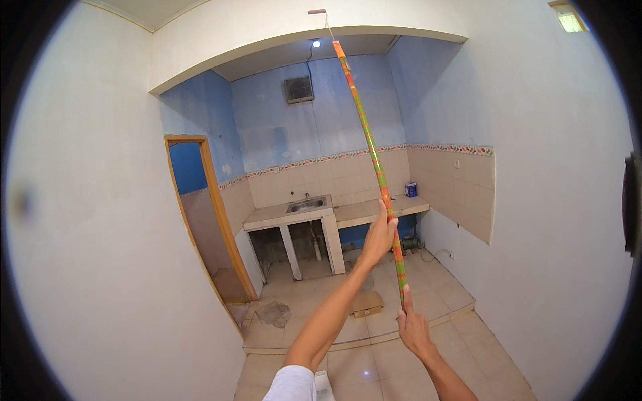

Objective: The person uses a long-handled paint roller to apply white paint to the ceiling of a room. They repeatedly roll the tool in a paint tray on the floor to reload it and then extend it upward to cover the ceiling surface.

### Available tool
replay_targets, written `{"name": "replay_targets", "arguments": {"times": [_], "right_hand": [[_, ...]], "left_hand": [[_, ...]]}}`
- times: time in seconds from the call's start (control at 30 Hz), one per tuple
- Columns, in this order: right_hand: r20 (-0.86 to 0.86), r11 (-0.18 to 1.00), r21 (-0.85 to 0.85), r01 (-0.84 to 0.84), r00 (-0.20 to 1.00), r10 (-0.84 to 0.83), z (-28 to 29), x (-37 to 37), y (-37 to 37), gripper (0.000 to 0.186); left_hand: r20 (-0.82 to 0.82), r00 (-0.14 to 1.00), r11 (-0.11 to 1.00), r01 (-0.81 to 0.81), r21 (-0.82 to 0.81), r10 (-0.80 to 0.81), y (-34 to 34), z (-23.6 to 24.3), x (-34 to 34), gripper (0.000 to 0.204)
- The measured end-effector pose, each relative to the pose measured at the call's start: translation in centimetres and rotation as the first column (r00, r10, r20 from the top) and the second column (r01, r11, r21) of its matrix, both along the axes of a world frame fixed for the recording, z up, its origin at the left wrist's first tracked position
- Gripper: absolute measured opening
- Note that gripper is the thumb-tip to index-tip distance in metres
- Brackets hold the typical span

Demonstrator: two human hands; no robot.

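Observation:
A paint roller [317, 11] on a thin wire frame tops a long green and orange pole [372, 148]. The roller lies against, or just in front of, the white beam [254, 48] above the kitchen recess; I cannot tell whether they touch. My left hand [379, 237] is closed round the lower middle of the pole, with the thumb pointing up along it. Lower down, near the pole's bottom end, my right hand [413, 329] grips it too. The pole leans up and to the left.
A tiled counter [273, 215] with a metal sink [309, 205] stands at the back, and a blue can [410, 190] sits on its right part. Flattened cardboard [368, 305] lies on the raised floor, which ends in a step edge [334, 347]. A wooden door frame [224, 234] is at left.

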State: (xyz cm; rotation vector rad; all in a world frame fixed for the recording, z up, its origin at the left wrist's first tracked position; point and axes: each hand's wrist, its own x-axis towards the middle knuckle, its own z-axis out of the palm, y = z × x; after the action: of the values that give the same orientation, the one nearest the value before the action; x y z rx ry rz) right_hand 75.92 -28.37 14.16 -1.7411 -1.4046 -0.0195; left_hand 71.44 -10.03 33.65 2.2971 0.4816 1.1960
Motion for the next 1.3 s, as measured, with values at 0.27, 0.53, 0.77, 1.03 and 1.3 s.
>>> {"name": "replay_targets", "arguments": {"times": [0.27, 0.53, 0.77, 1.03, 1.3], "right_hand": [[0.013, 1.000, 0.011, 0.014, 1.000, -0.014, -2.9, -1.1, -3.1, 0.076], [0.016, 0.996, 0.094, -0.001, 1.000, 0.000, 8.0, -0.6, -1.0, 0.077], [0.041, 0.997, 0.064, 0.040, 0.998, -0.043, 1.5, -0.4, -2.0, 0.076], [-0.037, 0.999, -0.022, 0.030, 0.999, -0.031, -9.5, -1.0, -5.3, 0.077], [-0.036, 0.995, 0.100, 0.020, 0.999, -0.016, -11.5, -1.2, -6.1, 0.074]], "left_hand": [[0.085, 0.996, 0.999, 0.013, 0.035, -0.016, -1.5, -4.8, 0.3, 0.076], [0.208, 0.977, 0.997, 0.018, 0.081, -0.035, 1.0, 6.6, 1.7, 0.075], [0.153, 0.988, 0.997, -0.013, 0.078, 0.001, 1.1, 2.5, 1.4, 0.072], [0.147, 0.970, 0.930, 0.227, -0.289, -0.191, -1.2, -2.6, 0.3, 0.064], [0.207, 0.951, 0.919, 0.283, -0.275, -0.231, -3.3, -3.5, -0.4, 0.062]]}}
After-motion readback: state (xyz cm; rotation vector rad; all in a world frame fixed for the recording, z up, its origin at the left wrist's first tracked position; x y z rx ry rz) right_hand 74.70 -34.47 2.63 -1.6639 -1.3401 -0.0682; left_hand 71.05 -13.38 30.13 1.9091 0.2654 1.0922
